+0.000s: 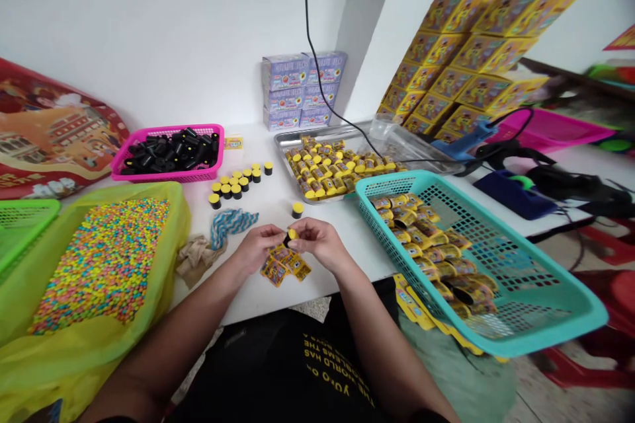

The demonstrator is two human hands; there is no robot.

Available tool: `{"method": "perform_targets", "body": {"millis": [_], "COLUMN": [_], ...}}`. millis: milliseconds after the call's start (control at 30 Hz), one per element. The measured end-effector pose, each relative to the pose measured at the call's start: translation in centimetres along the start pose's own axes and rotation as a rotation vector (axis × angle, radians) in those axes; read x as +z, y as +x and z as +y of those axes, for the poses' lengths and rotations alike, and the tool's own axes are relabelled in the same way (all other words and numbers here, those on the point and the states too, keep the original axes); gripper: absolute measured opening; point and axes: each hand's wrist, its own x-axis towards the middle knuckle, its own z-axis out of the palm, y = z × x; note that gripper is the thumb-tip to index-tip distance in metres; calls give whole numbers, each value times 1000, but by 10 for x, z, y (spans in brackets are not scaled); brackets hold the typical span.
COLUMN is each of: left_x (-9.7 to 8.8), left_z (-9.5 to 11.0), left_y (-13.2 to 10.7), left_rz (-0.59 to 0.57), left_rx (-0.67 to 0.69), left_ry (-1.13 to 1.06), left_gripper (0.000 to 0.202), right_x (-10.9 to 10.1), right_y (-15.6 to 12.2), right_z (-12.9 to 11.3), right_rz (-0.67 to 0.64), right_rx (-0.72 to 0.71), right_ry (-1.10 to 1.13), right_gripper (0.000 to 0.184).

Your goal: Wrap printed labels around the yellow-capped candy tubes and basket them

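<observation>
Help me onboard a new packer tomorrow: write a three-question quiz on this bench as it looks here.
1. True or false: the pink basket holds black tubes.
2. What do the left hand and right hand hold between them? A) a yellow-capped black tube; B) a glue gun; C) a blue box.
3. Fill in: the teal basket holds wrapped tubes with mainly ____ labels.
Key: 1 true; 2 A; 3 yellow.
</observation>
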Motion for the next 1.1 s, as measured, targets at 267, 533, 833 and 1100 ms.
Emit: {"method": "perform_targets", "body": {"millis": [267, 533, 833, 1100], "left_x": [-4, -6, -4, -8], "left_z": [3, -2, -1, 2], "left_y": [1, 6, 4, 8], "left_rz": [-28, -12, -12, -36], "left_rx": [20, -73, -18, -119], "left_ry": [-4, -45, -139, -217], "left_gripper": [39, 40, 34, 33], "right_x": [11, 9, 15, 20], "right_y": [-3, -4, -7, -4], "right_z": [6, 6, 7, 14], "right_rz": [116, 88, 119, 381], "right_rx": [-178, -349, -461, -665], "right_ry": [-321, -464, -636, -729], "right_gripper": [26, 13, 24, 18]}}
